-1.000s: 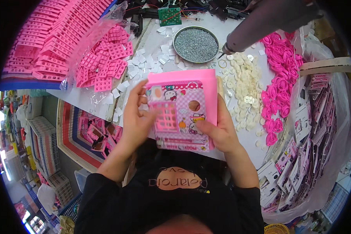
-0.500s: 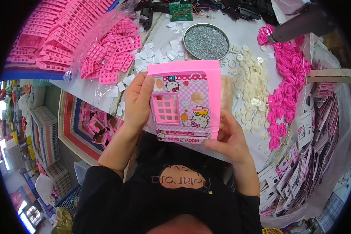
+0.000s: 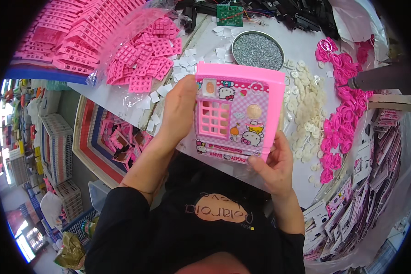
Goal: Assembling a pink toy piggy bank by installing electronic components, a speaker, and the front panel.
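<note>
White worktable (image 3: pixel 299 43): my left hand (image 3: pixel 180 107) and right hand (image 3: pixel 279 170) clamp opposite sides of a pink case (image 3: pixel 242 101), apparently for steadiness.

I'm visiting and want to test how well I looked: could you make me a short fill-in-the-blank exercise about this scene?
1. The left hand holds the plastic case by its ____ edge.
2. The circuit board beyond the case is mostly ____ in colour.
3. The person's shirt is mostly ____.
4. To the right of the pale discs lie rings of bright ____.

Missing words: left; green; black; pink.
</note>
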The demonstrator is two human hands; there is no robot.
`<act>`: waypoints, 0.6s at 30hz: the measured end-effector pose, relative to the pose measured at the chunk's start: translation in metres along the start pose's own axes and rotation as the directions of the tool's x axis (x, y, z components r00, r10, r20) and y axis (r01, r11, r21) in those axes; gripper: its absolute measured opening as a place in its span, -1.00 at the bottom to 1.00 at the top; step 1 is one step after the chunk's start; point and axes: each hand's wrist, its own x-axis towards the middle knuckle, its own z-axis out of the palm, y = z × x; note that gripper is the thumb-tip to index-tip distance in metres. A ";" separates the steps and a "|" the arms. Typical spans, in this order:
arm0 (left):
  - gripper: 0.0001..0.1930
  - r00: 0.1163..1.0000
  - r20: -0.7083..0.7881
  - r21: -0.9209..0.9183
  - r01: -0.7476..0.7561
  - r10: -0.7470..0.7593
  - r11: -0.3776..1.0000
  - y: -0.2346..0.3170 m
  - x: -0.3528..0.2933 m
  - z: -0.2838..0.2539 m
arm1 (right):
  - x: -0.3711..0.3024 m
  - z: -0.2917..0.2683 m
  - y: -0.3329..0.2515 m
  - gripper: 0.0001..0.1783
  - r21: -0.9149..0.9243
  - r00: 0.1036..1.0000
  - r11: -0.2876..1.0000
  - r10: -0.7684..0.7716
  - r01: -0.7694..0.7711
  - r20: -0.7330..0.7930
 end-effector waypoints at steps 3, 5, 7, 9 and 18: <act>-0.69 0.998 -0.058 0.121 0.002 0.005 0.993 -0.005 -0.027 0.011 | 0.001 -0.001 0.001 -0.28 0.020 0.998 0.998 -0.058 0.059 -0.020; -0.67 0.999 0.015 0.087 -0.052 0.051 0.995 -0.028 -0.038 0.002 | -0.001 0.000 0.005 -0.26 0.049 0.998 0.997 -0.066 0.067 -0.019; -0.64 0.992 -0.012 0.140 -0.123 0.126 0.982 -0.027 -0.035 0.005 | 0.001 0.001 0.010 -0.24 0.071 0.996 0.993 -0.093 0.093 0.000; -0.64 0.983 0.011 0.241 -0.182 0.185 0.953 -0.028 -0.029 0.003 | 0.003 -0.002 0.008 -0.22 0.026 0.997 0.997 -0.073 0.074 -0.004; -0.69 0.640 0.558 0.354 -0.760 0.529 0.545 -0.005 0.025 -0.006 | 0.049 -0.082 -0.033 -0.44 -0.913 0.902 0.165 -0.294 0.372 0.315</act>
